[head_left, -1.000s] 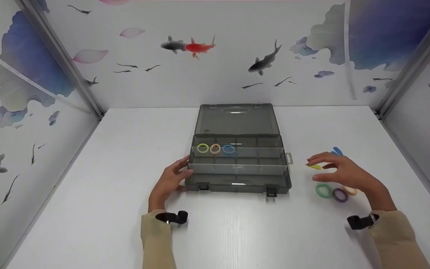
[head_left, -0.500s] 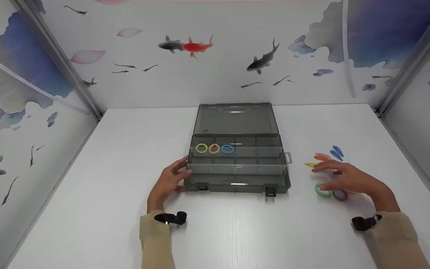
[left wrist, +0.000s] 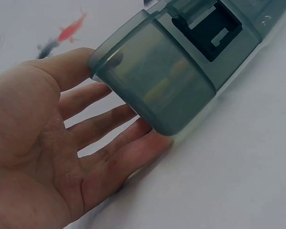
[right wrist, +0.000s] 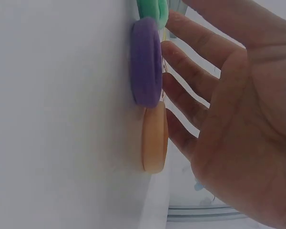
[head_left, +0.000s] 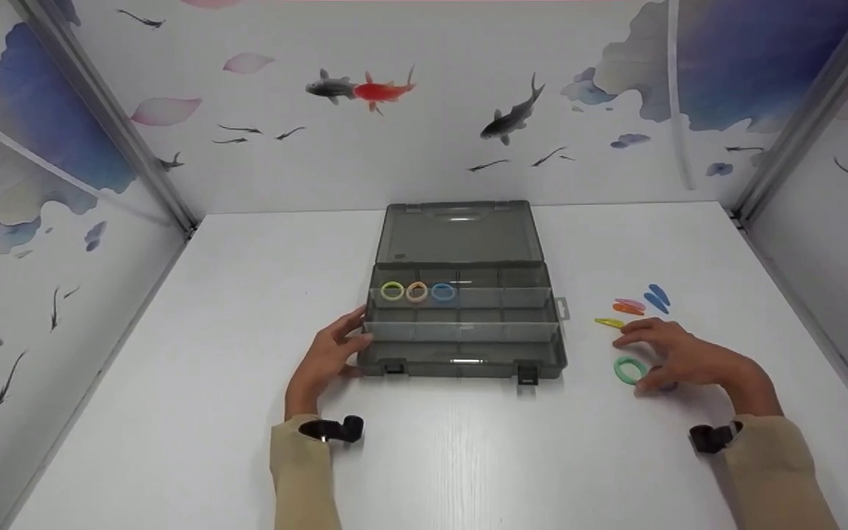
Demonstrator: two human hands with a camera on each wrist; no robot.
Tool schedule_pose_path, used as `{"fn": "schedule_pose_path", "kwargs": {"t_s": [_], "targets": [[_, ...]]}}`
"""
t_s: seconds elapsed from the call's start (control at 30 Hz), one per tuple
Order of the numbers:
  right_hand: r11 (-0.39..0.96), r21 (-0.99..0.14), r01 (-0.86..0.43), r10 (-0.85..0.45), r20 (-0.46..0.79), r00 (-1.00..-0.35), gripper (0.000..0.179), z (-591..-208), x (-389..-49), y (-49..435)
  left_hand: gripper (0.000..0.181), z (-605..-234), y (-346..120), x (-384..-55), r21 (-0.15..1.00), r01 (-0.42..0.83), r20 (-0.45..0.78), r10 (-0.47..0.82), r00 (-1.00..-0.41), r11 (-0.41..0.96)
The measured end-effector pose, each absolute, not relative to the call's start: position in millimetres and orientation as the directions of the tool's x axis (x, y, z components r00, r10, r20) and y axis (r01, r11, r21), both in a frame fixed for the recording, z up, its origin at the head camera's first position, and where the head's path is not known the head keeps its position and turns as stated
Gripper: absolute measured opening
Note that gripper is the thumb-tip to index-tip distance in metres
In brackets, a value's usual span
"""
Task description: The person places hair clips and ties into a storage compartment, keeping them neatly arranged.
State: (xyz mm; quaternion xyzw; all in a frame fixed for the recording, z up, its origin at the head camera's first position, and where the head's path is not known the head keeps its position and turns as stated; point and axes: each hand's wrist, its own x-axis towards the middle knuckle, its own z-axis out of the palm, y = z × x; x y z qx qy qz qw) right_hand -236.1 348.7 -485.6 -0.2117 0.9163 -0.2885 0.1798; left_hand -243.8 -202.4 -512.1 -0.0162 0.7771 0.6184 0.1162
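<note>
**Head view: right hand (head_left: 678,357) relocated**

Moved off slim yellow clip (head_left: 608,322) toward mint-green ring (head_left: 618,374), both on white bench (head_left: 439,456); work apparently turned from clip to ring.

Left wrist: left hand (left wrist: 52,148), fingers near-straight, rests against smoky translucent plastic box (left wrist: 181,105).

Right wrist: right hand loose, holding nothing, beside soft-looking purple ring (right wrist: 144,62), smooth peach ring (right wrist: 155,138).

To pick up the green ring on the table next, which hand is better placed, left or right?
Probably the right hand: its thumb is right by the green ring, and its fingers hold nothing. The left hand holds the open case at its opposite side.
</note>
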Motion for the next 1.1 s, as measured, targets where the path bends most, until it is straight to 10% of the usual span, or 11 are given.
{"fn": "schedule_pose_path", "kwargs": {"t_s": [1.1], "targets": [[0.788, -0.563, -0.250, -0.383, -0.130, -0.914, 0.024, -487.9, -241.9, 328.0, 0.061, -510.9, -201.5, -244.3, 0.959, -0.160, -0.191, 0.114, -0.975, 0.235]]}}
